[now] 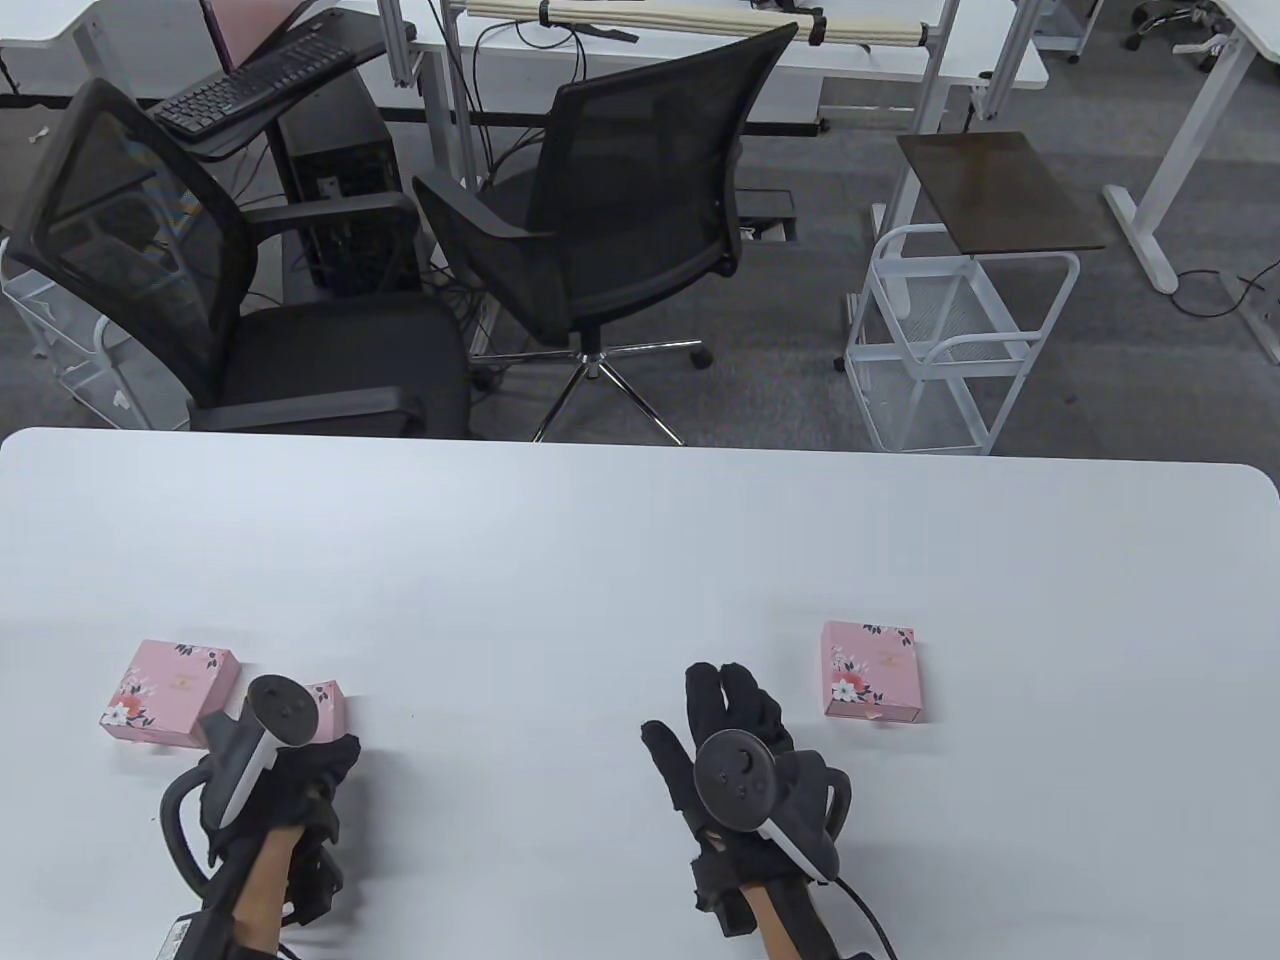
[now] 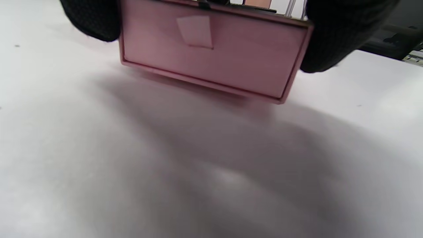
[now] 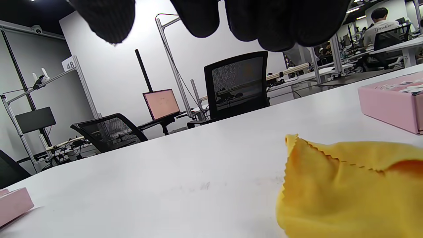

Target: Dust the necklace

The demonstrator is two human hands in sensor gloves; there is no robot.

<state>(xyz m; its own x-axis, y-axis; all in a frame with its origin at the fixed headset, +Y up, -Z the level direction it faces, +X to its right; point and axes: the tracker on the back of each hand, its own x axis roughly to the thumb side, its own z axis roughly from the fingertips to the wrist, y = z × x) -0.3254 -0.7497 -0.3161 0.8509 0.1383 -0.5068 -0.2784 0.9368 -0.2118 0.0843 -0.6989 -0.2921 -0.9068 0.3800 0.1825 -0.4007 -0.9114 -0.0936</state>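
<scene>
Pink cardboard drawer box, presumably hiding the unseen necklace, is gripped at both ends by the left hand. The right hand hovers flat-fingered over a yellow cloth. Best to steady the box before sliding it open.

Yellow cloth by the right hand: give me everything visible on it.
The yellow cloth shows only in the right wrist view. It looks like soft, thin fabric with a zigzag-cut edge, bunched so one corner peaks upward and a fold shades orange. It lies on the white table, below the right hand, whose straight fingers hang above without visibly touching it. In the table view that hand hides it. A pink box sits apart behind it.
</scene>
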